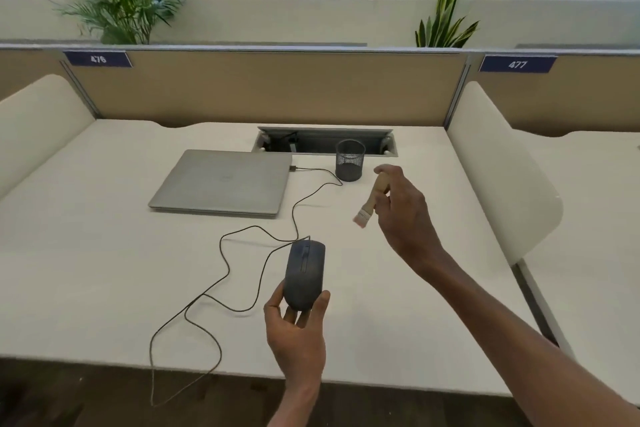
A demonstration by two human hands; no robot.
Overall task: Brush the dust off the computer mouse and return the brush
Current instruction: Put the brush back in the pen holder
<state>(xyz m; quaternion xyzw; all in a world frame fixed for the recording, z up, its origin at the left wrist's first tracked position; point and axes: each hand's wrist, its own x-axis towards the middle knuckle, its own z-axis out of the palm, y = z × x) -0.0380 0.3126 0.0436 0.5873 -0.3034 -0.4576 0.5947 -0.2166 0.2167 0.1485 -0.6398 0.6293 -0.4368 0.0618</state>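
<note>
A dark grey wired computer mouse (305, 270) is lifted above the white desk, its rear end gripped by my left hand (296, 333) from below. Its black cable (242, 253) loops over the desk to the laptop. My right hand (403, 215) is up and to the right of the mouse, closed around a small wooden-handled brush (372, 199) with pale bristles pointing down and left. The brush is apart from the mouse. A black mesh pen cup (349, 160) stands behind the brush.
A closed silver laptop (223, 182) lies at the back left of the white desk (86, 253). An open cable tray (311, 140) sits behind the cup. Beige partition panels wall the back; white side dividers (498, 166) flank the desk.
</note>
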